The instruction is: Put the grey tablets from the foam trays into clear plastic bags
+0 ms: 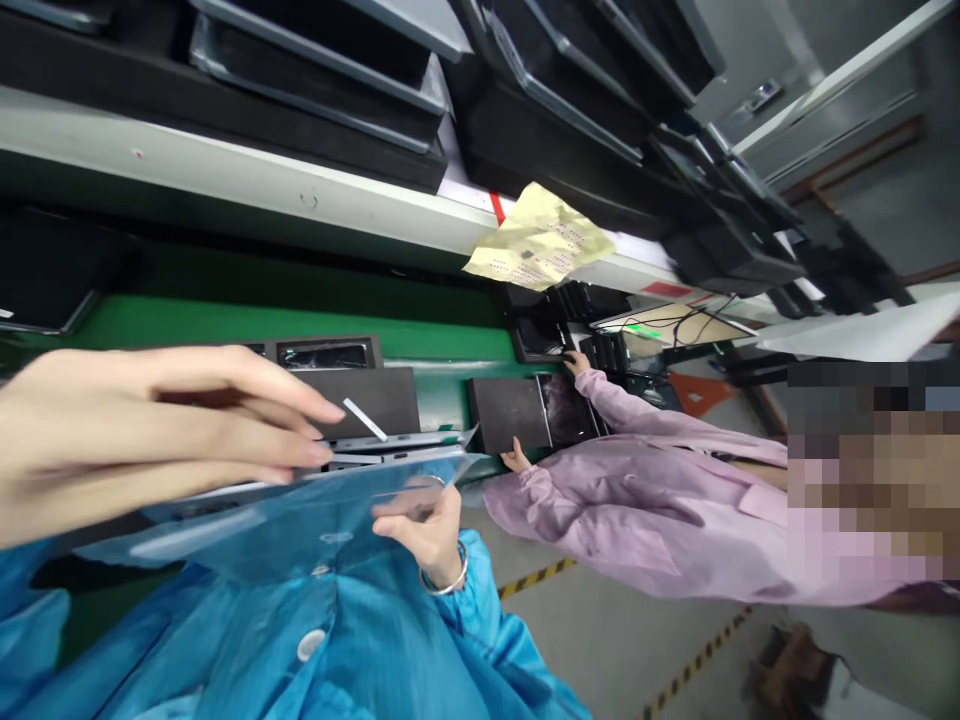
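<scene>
My right hand (427,525), with a bangle at its wrist, grips the right part of a clear plastic film (300,520); some of its fingers show through the film. Right above the film's upper edge lies a thin, flat device (420,445) seen nearly edge-on, with a small dark slot in its side. My left hand (172,430) reaches in from the left, fingers stretched out, their tips close to the film's upper edge. A small white strip (365,420) shows beside those fingertips, in front of a black foam block (375,395). Whether the strip touches a finger, I cannot tell.
A co-worker in a pink coat (637,500) stands at the right, both hands at a black tray (510,412) on the green bench (450,325). Above runs a shelf (300,185) with stacked black trays and panels (322,80). A yellow paper (540,240) hangs from its edge.
</scene>
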The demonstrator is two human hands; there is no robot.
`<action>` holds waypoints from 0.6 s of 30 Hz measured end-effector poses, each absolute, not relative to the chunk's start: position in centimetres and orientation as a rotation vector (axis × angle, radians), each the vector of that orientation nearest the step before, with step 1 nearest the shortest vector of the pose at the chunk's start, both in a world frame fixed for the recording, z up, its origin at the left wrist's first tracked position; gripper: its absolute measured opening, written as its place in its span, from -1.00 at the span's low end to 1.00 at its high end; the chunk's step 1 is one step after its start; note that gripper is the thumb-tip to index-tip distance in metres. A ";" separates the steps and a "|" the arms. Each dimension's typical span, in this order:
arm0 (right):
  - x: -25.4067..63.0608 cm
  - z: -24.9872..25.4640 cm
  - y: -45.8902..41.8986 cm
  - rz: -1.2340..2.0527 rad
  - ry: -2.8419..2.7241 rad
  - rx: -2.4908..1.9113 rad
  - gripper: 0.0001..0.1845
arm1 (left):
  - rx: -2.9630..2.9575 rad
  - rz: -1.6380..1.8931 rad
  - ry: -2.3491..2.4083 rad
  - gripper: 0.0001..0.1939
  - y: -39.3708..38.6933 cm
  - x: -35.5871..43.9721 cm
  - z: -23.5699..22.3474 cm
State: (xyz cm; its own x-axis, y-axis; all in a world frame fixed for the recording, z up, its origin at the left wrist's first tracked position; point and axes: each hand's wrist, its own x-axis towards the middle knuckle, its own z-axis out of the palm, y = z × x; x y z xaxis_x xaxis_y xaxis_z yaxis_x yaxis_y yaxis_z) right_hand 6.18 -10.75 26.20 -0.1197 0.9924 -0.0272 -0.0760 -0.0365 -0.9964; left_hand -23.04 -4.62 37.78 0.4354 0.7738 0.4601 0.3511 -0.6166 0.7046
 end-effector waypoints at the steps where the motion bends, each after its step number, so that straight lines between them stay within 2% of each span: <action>1: 6.1 26.1 -10.8 1.382 -1.185 -1.127 -0.60 | 2.384 0.947 0.834 -0.76 -3.9 -22.8 38.2; 3: 6.0 25.7 -11.0 1.435 -1.093 -1.146 -0.53 | 2.596 0.802 0.671 -0.64 -2.9 -22.2 38.8; 7: 5.8 25.0 -11.0 1.512 -0.965 -1.135 -0.27 | 2.385 0.911 0.587 -0.75 -1.1 -20.8 39.5; 12: 5.7 24.8 -10.8 1.605 -0.953 -1.101 -0.29 | 2.104 0.845 0.520 -0.84 0.6 -20.3 39.0; 18: 5.6 25.6 -10.7 1.677 -0.959 -1.080 -0.18 | 1.979 0.791 0.439 -0.81 1.2 -20.8 38.1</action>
